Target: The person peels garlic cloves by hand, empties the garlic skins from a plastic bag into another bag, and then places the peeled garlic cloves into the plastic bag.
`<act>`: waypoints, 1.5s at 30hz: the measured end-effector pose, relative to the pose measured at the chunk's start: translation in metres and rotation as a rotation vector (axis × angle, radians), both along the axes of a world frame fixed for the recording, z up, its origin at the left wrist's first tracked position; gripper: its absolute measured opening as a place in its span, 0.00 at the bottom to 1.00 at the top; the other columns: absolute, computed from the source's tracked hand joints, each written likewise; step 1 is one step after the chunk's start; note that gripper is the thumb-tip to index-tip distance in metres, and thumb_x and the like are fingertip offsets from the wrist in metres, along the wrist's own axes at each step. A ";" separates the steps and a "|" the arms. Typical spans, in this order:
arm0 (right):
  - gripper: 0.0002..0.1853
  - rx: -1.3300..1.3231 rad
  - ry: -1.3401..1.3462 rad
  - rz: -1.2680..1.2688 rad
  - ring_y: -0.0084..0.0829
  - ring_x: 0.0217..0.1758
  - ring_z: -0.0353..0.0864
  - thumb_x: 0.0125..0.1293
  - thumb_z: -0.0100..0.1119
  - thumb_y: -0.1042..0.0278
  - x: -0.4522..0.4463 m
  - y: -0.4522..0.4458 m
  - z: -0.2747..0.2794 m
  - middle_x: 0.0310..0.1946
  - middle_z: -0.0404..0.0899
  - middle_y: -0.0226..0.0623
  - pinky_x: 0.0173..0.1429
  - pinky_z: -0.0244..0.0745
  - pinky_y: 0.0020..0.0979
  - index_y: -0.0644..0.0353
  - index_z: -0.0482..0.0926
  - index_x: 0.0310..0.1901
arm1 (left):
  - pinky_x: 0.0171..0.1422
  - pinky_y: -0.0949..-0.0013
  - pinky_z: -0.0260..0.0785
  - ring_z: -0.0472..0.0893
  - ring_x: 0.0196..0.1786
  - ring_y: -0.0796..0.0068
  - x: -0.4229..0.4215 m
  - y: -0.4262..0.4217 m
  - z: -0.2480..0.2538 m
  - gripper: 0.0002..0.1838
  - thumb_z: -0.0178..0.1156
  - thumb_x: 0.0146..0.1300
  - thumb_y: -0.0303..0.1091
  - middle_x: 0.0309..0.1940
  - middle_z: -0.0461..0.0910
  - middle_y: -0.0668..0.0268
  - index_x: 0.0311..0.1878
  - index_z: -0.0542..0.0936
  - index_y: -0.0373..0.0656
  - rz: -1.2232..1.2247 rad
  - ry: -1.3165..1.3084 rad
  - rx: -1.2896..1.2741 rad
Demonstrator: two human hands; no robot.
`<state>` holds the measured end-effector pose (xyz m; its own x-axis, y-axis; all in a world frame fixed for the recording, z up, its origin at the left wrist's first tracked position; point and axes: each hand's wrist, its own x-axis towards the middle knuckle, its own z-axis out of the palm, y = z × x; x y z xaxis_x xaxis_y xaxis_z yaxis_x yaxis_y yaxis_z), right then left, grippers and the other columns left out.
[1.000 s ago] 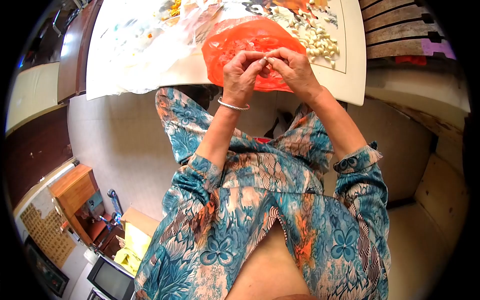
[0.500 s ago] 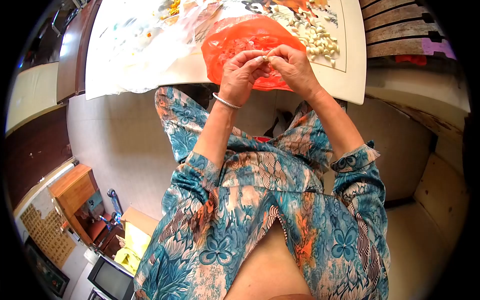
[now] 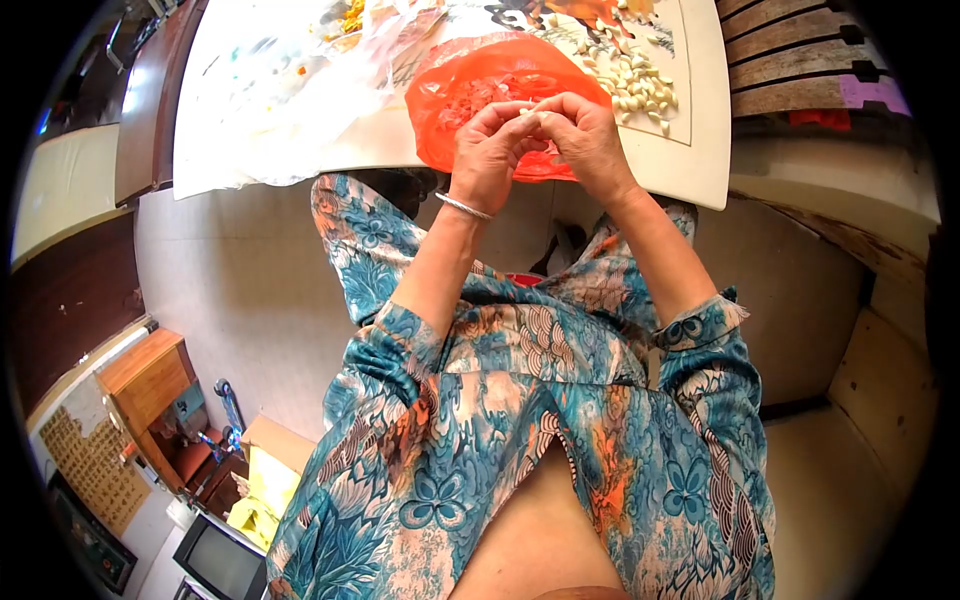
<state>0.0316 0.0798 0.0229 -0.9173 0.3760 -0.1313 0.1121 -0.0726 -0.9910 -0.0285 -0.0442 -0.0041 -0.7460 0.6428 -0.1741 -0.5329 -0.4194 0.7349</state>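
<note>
Over the red plastic bag [image 3: 440, 75], my left hand [image 3: 488, 155] and my right hand [image 3: 588, 142] meet at the fingertips. Between the two pinches is a small pale garlic clove [image 3: 527, 112], mostly covered by thumbs and fingers. Both hands are closed on it. The bag lies spread open near the table's front edge, with thin pinkish scraps inside that look like garlic skins. Right of the bag, many pale peeled garlic cloves [image 3: 640, 85] lie loose on the table. A silver bangle circles my left wrist.
The white table [image 3: 690, 150] has a picture on its top. A translucent plastic sheet [image 3: 290, 120] covers its left side, with orange bits [image 3: 350, 15] at the back. A slatted wooden bench [image 3: 790, 60] stands on the right; my knees are at the table's front edge.
My left hand has moved slightly right and its thumb lies closer to the right thumb. More of the pale clove shows between the fingertips. The bag and loose cloves stay put.
</note>
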 end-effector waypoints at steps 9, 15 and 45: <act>0.09 0.251 -0.043 -0.144 0.19 0.27 0.75 0.61 0.54 0.67 0.013 0.007 -0.017 0.22 0.78 0.32 0.34 0.71 0.23 0.64 0.79 0.33 | 0.44 0.69 0.76 0.81 0.39 0.68 -0.019 -0.011 -0.001 0.11 0.52 0.66 0.28 0.38 0.79 0.58 0.48 0.75 0.33 0.056 -0.074 0.003; 0.06 0.209 -0.048 -0.075 0.19 0.27 0.75 0.61 0.56 0.69 0.015 0.018 -0.029 0.22 0.78 0.31 0.34 0.71 0.23 0.63 0.79 0.33 | 0.45 0.70 0.77 0.82 0.39 0.68 -0.001 0.001 0.009 0.09 0.55 0.62 0.21 0.40 0.79 0.52 0.45 0.75 0.29 -0.004 0.085 -0.271; 0.09 0.056 0.058 0.296 0.31 0.29 0.80 0.59 0.55 0.69 0.001 0.047 -0.046 0.26 0.80 0.43 0.35 0.74 0.29 0.65 0.80 0.35 | 0.43 0.74 0.76 0.80 0.39 0.74 -0.004 0.011 0.005 0.10 0.59 0.53 0.14 0.35 0.78 0.63 0.38 0.78 0.35 -0.026 0.726 -0.647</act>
<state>0.0329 0.1271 -0.0232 -0.9934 0.0963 -0.0618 0.0630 0.0095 -0.9980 -0.0322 -0.0334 0.0013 -0.7982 0.6024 -0.0020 0.1381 0.1863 0.9727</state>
